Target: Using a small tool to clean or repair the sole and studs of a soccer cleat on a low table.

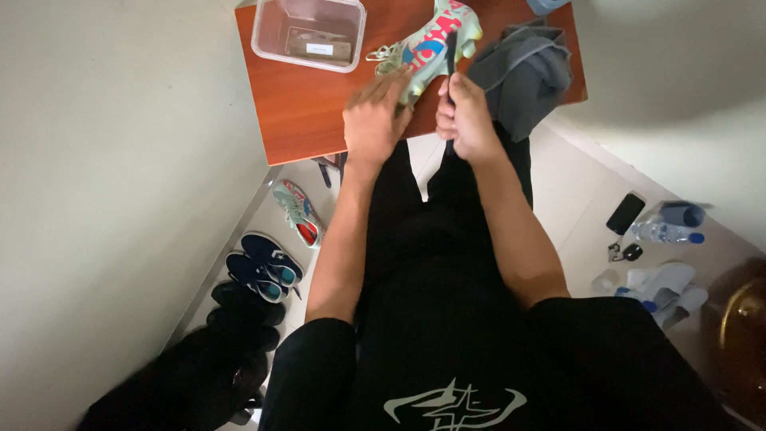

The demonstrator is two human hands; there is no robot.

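Pinning the colourful football boot (pixel 431 44) flat-handed with your left hand (pixel 373 120); your right hand (pixel 464 116) is gripping a dark brush (pixel 451 49) tight.

Black short-sleeved shirt (pixel 479 375), pale angular emblem (pixel 453 403) on chest; black trousers (pixel 435 215); bare forearms.

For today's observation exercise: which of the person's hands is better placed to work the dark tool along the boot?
Right. The right hand already grips the dark tool, its tip against the colourful boot. The left hand lies flat on the boot, steadying it.
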